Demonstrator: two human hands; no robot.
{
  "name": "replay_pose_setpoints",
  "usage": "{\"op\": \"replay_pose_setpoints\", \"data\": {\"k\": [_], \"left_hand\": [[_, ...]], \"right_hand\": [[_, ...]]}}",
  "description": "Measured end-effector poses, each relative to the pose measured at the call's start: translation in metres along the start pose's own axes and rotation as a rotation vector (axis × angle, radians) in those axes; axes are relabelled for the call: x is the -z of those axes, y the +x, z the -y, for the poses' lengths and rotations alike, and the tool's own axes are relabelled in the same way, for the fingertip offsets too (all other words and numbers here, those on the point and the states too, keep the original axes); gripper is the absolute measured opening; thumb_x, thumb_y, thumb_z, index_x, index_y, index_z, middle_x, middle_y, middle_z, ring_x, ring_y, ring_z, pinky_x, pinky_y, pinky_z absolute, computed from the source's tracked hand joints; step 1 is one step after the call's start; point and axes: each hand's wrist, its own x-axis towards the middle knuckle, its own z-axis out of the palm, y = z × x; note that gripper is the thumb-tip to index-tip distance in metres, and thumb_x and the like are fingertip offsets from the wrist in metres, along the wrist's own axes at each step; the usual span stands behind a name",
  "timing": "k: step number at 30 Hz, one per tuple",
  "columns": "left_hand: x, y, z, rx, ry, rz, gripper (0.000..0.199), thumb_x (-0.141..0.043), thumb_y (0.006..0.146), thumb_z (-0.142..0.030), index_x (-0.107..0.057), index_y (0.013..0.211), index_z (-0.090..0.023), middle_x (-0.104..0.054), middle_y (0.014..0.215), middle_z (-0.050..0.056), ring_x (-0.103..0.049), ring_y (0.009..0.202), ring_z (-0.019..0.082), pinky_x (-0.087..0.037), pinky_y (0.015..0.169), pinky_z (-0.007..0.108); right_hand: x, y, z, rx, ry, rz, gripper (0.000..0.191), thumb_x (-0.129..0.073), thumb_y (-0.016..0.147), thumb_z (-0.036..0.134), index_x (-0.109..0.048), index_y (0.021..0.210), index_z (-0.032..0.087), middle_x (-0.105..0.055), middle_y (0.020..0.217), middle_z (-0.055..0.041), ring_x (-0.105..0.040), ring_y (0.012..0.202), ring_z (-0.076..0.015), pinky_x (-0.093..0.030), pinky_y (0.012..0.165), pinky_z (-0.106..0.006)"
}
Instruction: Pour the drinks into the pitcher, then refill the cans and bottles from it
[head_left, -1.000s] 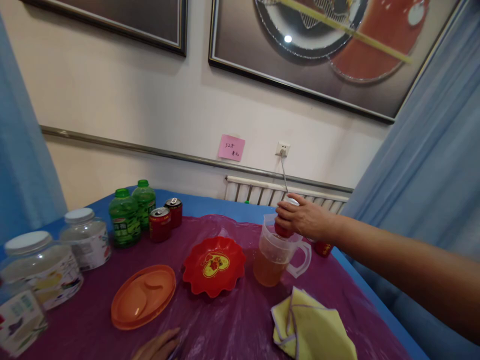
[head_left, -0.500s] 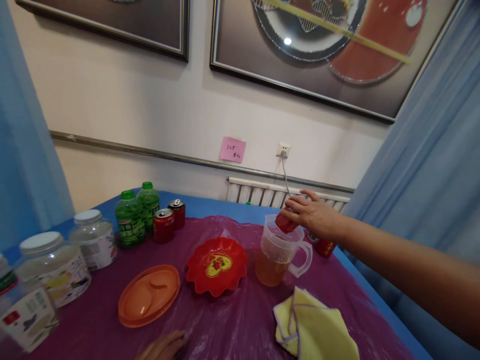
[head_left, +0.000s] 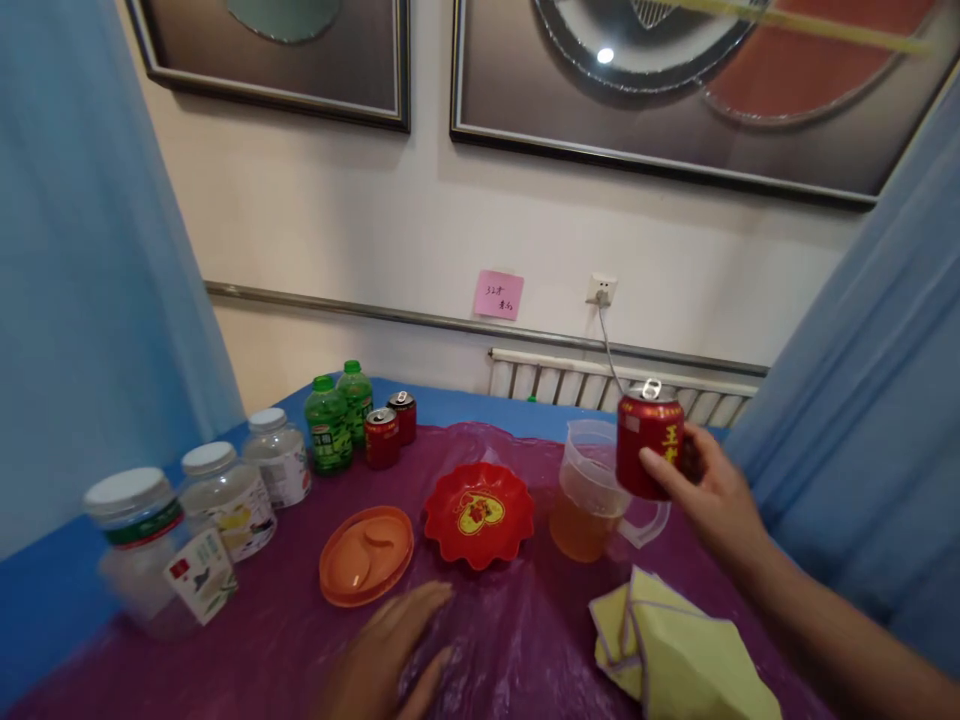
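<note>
A red can [head_left: 643, 445] is upright in my right hand [head_left: 709, 490], lifted at the right of a clear plastic pitcher [head_left: 589, 500] that holds amber liquid. My left hand [head_left: 394, 640] hovers low at the front with its fingers apart and nothing in it. Beyond it lie an orange divided plate [head_left: 367, 555] and a red scalloped plate [head_left: 480, 515] with a yellow print. A folded yellow cloth [head_left: 675, 645] rests in front of the pitcher.
Three clear jars with white lids [head_left: 244, 500] line the left side. Behind them stand two green bottles [head_left: 328, 430] and two red cans [head_left: 382, 438]. A purple sheet [head_left: 510, 640] covers the blue table, with curtains at both sides.
The can in my right hand has gone from tilted over the pitcher to upright beside it. My left hand has come further into view. The view has shifted left.
</note>
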Motion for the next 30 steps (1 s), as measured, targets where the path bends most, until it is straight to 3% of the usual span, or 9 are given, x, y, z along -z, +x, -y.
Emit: {"op": "replay_pose_setpoints", "data": {"k": [3, 6, 9, 13, 15, 18, 21, 24, 30], "left_hand": [[-0.002, 0.023, -0.016, 0.106, -0.123, -0.009, 0.052, -0.064, 0.093, -0.046, -0.053, 0.143, -0.034, -0.072, 0.133, 0.005, -0.073, 0.114, 0.023, -0.063, 0.094, 0.033], [-0.006, 0.046, -0.031, 0.225, -0.275, 0.015, 0.070, -0.072, 0.086, -0.052, -0.048, 0.148, -0.032, -0.068, 0.137, 0.011, -0.071, 0.117, 0.028, -0.063, 0.093, 0.042], [-0.004, 0.062, -0.045, 0.292, -0.372, 0.011, 0.085, -0.081, 0.076, -0.052, -0.045, 0.150, -0.031, -0.064, 0.140, 0.014, -0.068, 0.120, 0.033, -0.061, 0.096, 0.049], [0.004, 0.071, -0.050, 0.314, -0.386, 0.091, 0.067, -0.081, 0.077, -0.035, -0.055, 0.139, -0.028, -0.067, 0.135, 0.012, -0.066, 0.123, 0.032, -0.054, 0.105, 0.052], [0.010, 0.076, -0.038, 0.343, -0.367, 0.094, 0.059, -0.078, 0.078, -0.032, -0.058, 0.133, -0.027, -0.070, 0.130, 0.010, -0.067, 0.120, 0.030, -0.054, 0.105, 0.050], [0.023, 0.091, 0.003, 0.465, -0.252, 0.028, 0.056, -0.075, 0.080, -0.040, -0.057, 0.131, -0.023, -0.071, 0.126, 0.009, -0.069, 0.116, 0.029, -0.054, 0.104, 0.047], [0.036, 0.113, 0.060, 0.580, -0.039, -0.040, 0.053, -0.072, 0.083, -0.041, -0.058, 0.128, -0.019, -0.071, 0.125, 0.011, -0.069, 0.115, 0.030, -0.055, 0.101, 0.046], [0.042, 0.131, 0.103, 0.618, 0.119, -0.006, 0.044, -0.068, 0.086, -0.039, -0.060, 0.121, -0.013, -0.073, 0.120, 0.017, -0.071, 0.111, 0.032, -0.055, 0.094, 0.044], [0.041, 0.137, 0.118, 0.634, 0.195, 0.105, 0.055, -0.036, 0.094, -0.043, -0.058, 0.117, 0.002, -0.068, 0.131, 0.018, -0.068, 0.117, 0.029, -0.053, 0.084, 0.030]], "right_hand": [[-0.037, -0.057, -0.002, -0.095, 0.260, 0.131, 0.064, -0.077, 0.079, 0.052, -0.056, 0.132, 0.023, -0.072, 0.122, -0.0121, -0.070, 0.108, -0.0287, -0.058, 0.092, -0.044], [-0.074, -0.102, -0.002, -0.108, 0.304, 0.230, 0.066, -0.081, 0.076, 0.042, -0.056, 0.134, 0.024, -0.070, 0.129, -0.0109, -0.068, 0.116, -0.0288, -0.055, 0.100, -0.044], [-0.101, -0.127, -0.002, -0.074, 0.289, 0.321, 0.065, -0.082, 0.074, 0.033, -0.057, 0.133, 0.025, -0.069, 0.132, -0.0093, -0.065, 0.122, -0.0288, -0.054, 0.103, -0.042], [-0.120, -0.144, -0.011, -0.017, 0.270, 0.410, 0.064, -0.077, 0.079, 0.033, -0.054, 0.138, 0.027, -0.067, 0.135, -0.0097, -0.065, 0.123, -0.0285, -0.053, 0.105, -0.043], [-0.123, -0.154, -0.023, 0.003, 0.228, 0.401, 0.073, -0.077, 0.080, 0.034, -0.047, 0.147, 0.027, -0.061, 0.143, -0.0112, -0.060, 0.130, -0.0296, -0.049, 0.110, -0.047], [-0.124, -0.174, -0.045, 0.014, 0.162, 0.365, 0.074, -0.074, 0.083, 0.035, -0.045, 0.151, 0.029, -0.059, 0.147, -0.0117, -0.059, 0.132, -0.0304, -0.050, 0.109, -0.049], [-0.122, -0.191, -0.067, 0.038, 0.158, 0.369, 0.057, -0.069, 0.085, 0.035, -0.059, 0.140, 0.030, -0.066, 0.138, -0.0111, -0.070, 0.115, -0.0287, -0.061, 0.095, -0.042], [-0.119, -0.201, -0.082, 0.065, 0.170, 0.398, 0.043, -0.068, 0.084, 0.038, -0.069, 0.126, 0.032, -0.071, 0.127, -0.0098, -0.076, 0.094, -0.0261, -0.065, 0.081, -0.036], [-0.107, -0.206, -0.090, 0.045, 0.124, 0.447, 0.030, -0.073, 0.078, 0.044, -0.077, 0.107, 0.038, -0.076, 0.112, -0.0053, -0.075, 0.073, -0.0232, -0.065, 0.066, -0.033]]}}
